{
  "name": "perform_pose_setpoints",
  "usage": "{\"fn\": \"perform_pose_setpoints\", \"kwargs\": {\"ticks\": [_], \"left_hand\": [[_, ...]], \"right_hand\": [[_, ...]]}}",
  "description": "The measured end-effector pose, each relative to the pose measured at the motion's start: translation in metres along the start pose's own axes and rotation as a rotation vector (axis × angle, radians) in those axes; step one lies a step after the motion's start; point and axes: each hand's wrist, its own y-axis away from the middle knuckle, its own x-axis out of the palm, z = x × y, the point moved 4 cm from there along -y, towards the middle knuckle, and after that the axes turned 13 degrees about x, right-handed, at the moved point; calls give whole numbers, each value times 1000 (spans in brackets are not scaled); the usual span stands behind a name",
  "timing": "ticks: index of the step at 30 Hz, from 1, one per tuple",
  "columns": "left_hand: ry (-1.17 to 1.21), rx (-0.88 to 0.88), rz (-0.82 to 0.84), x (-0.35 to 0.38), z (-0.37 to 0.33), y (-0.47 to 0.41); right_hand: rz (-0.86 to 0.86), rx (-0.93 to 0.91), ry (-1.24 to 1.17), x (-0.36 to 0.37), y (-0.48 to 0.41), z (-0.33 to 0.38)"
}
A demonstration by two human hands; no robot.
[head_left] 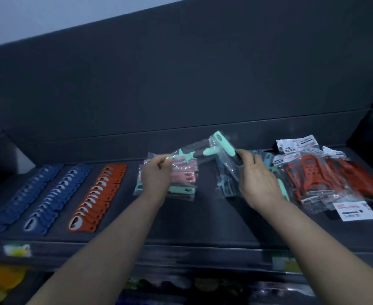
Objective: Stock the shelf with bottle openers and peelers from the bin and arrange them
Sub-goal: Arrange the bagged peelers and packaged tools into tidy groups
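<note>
Left of the grip, on the shelf (203,216): two rows of blue openers (49,192) and one of orange openers (97,194), fanned neatly. That part looks done. Under the left hand (154,175) lies a small pile of pink and teal packs (183,181). Right of the right hand (258,181), red peelers (335,179) are heaped loose, not yet straightened. Bin not in view.

Both arms reach forward, hands raised just above the shelf. Left fingers pinch one end of a bagged teal peeler (221,143); right fingers curl round the other end. One pack or two, cannot tell.
</note>
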Motion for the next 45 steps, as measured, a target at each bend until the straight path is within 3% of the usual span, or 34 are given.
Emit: {"fn": "perform_pose_setpoints", "kwargs": {"ticks": [6,11,20,29,33,38,45], "left_hand": [[-15,-53,216,-74,51,-12],[-69,-87,302,-110,94,-13],[-514,195,442,-104,108,-18],[-623,290,429,-95,105,-17],[-349,342,396,-97,89,-17],[-38,157,570,-94,91,-19],[247,80,526,-109,84,-20]], "right_hand": [[-51,-91,-33,24,20,64],[-26,-101,11,54,35,102],[-198,-56,91,82,61,124],[-27,99,-12,93,71,115],[20,75,9,93,72,117],[98,-23,46,93,71,125],[-178,-206,18,78,63,144]]}}
